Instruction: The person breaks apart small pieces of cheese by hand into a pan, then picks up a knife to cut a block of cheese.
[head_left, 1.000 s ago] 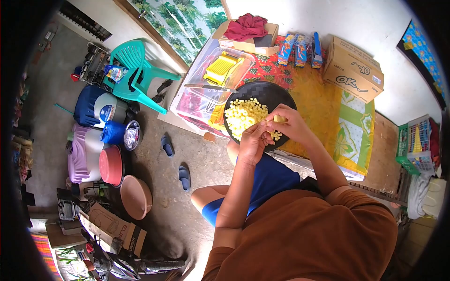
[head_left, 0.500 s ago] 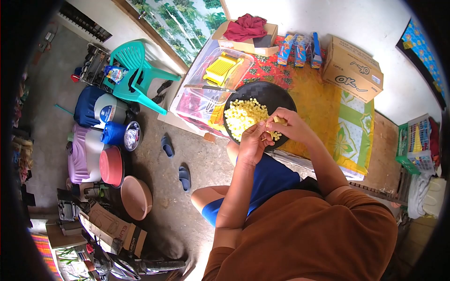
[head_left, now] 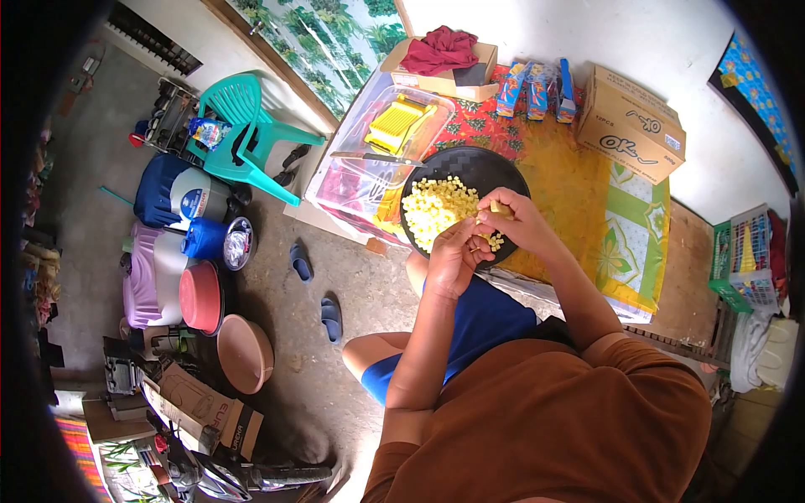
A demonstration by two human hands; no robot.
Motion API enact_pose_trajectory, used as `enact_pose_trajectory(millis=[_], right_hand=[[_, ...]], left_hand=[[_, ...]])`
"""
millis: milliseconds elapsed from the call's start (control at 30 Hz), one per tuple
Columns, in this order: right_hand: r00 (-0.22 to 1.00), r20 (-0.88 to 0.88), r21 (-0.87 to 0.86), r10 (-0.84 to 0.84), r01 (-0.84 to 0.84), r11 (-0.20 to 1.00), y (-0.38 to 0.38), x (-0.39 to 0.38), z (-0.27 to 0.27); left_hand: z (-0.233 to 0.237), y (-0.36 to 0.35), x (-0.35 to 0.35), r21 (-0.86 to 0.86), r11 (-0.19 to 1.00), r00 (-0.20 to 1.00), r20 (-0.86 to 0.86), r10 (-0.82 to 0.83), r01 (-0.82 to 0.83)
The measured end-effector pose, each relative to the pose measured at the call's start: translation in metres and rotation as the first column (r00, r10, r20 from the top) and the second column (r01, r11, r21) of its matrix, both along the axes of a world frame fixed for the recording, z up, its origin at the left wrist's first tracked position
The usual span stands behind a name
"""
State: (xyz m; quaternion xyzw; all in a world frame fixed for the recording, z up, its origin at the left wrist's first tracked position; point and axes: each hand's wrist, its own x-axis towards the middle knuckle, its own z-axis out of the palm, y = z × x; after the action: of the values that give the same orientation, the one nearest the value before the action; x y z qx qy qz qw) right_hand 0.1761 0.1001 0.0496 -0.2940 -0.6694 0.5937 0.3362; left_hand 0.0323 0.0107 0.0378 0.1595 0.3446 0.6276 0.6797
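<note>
Handling of piece: the yellow piece [head_left: 501,209] was judged light, soft and easily crushed, and probably a little slippery. A gentle pinch on its two long sides was judged sufficient.
Piece, position: it was held at the fingertips of the right hand [head_left: 524,225], just above the near part of the tray [head_left: 495,168] and beside the cubes [head_left: 436,210].
Right hand: the fingers were closed in a pinch on the piece, with the thumb set against it.
Left hand [head_left: 453,251]: the fingers were curled, and their tips were brought against the right fingertips just under the piece. Whether anything was gripped could not be told.
Cubes: a loose heap was spread over the left half of the tray. They were judged small, soft and apt to scatter if knocked.
Tray: it was round, black and woven, and was set on the cloth [head_left: 579,180] near the table edge. It was judged light and fairly stiff, best taken by the rim.
Knife [head_left: 377,157]: it was laid across the clear box [head_left: 352,180] just beyond the tray, and no hand touched it.
Hidden: most of the piece was covered by fingers, so its full length and its material could not be made out. The near rim of the tray was covered by both hands. The left palm was turned away.
</note>
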Motion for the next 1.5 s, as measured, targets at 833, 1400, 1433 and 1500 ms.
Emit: enact_pose_trajectory(millis=[833,1400,1433,1500], right_hand=[[1.000,-0.010,0.239,0.006,-0.003,0.971,0.000,-0.002,0.000],[0.999,-0.014,0.341,-0.032,0.035,0.940,-0.002,-0.006,-0.007],[1.000,-0.011,0.346,-0.029,0.031,0.938,-0.003,-0.006,-0.006],[1.000,-0.005,0.360,-0.030,0.030,0.932,-0.005,-0.007,-0.003]], left_hand=[[-0.001,0.000,0.001,-0.017,0.999,0.998,-0.055,0.043,-0.044],[-0.010,-0.002,-0.003,0.005,0.988,0.988,0.008,0.155,-0.155],[-0.011,-0.002,-0.003,0.012,0.987,0.987,0.006,0.159,-0.160],[-0.011,-0.002,-0.003,0.009,0.985,0.985,-0.030,0.173,-0.172]])
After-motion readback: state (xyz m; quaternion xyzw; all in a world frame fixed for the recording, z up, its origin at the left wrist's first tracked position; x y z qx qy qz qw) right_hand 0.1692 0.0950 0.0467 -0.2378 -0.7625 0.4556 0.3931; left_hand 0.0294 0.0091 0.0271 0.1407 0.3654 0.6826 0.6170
